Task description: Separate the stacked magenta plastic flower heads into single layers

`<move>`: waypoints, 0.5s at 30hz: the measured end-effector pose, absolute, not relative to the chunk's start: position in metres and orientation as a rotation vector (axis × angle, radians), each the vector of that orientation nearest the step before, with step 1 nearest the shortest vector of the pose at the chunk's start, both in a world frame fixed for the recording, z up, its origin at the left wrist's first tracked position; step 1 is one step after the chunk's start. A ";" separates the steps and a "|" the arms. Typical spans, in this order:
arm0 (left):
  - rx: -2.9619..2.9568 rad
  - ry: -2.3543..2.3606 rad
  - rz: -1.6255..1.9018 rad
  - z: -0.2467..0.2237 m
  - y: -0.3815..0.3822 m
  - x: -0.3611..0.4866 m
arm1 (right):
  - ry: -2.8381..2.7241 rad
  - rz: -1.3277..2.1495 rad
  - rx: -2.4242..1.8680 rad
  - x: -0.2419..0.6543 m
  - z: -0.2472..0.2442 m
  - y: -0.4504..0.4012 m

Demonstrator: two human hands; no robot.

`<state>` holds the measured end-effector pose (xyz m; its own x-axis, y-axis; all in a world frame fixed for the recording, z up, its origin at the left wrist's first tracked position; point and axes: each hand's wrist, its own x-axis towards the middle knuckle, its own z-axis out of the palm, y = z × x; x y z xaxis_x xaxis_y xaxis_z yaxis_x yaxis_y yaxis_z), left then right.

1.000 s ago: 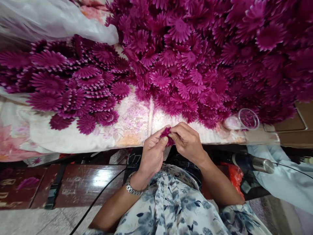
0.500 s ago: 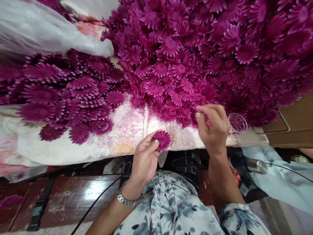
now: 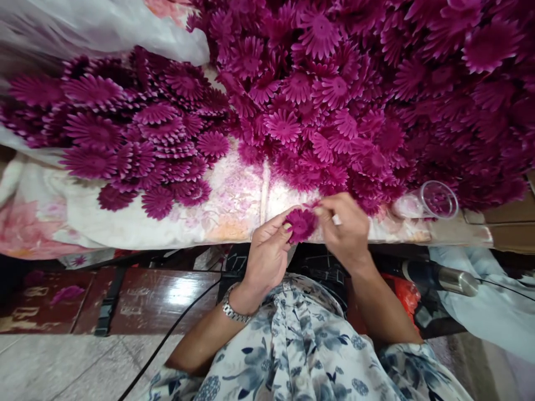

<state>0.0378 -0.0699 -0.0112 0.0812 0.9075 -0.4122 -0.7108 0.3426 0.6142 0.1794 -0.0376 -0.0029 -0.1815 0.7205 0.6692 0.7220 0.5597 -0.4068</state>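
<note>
My left hand (image 3: 267,256) is closed, thumb and fingers pinching a magenta artificial flower head (image 3: 301,226) at its left edge, face up over the table's front edge. Right beside the flower's other edge is my right hand (image 3: 346,233), its thumb and fingertips pressed together and smeared by motion. A small magenta bit shows by those fingertips; whether it is held or belongs to the flower I cannot tell. Beyond both hands lies a large heap of loose magenta flower heads (image 3: 335,89). Stacked flower heads (image 3: 159,129) form a smaller pile at the left.
A clear plastic cup (image 3: 438,199) lies at the heap's front right. White plastic sheeting (image 3: 125,33) covers the back left. Patterned cloth (image 3: 225,214) covers the table. A metal-ended cylinder (image 3: 457,280) with a cord is below right, and a dark red bench (image 3: 167,301) below left.
My right hand has come left from the heap's edge to the flower in my left hand. My left hand keeps its pinch. The view has shifted, so the table sits higher and further right.
</note>
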 end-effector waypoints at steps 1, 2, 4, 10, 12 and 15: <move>0.269 0.859 1.233 -0.011 -0.069 0.037 | -1.835 -0.155 -1.202 0.188 0.003 -0.030; 0.250 0.868 1.228 -0.010 -0.069 0.036 | -1.741 -0.332 -1.234 0.199 0.009 -0.021; 0.207 0.871 1.210 -0.009 -0.068 0.034 | -1.659 -0.592 -1.326 0.220 0.021 -0.003; 0.147 0.851 1.187 -0.007 -0.065 0.032 | -1.931 -0.422 -1.387 0.217 0.025 -0.012; 0.160 0.837 1.189 -0.007 -0.065 0.032 | -2.086 -0.045 -1.194 0.195 0.013 -0.029; 0.188 0.812 1.191 -0.009 -0.066 0.035 | -2.178 0.242 -1.062 0.168 -0.007 -0.045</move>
<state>0.0348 -0.0661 -0.0091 0.1316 0.8776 -0.4610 -0.7501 0.3922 0.5325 0.1683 -0.0450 -0.0071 -0.4262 0.7511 0.5042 0.6221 0.6480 -0.4394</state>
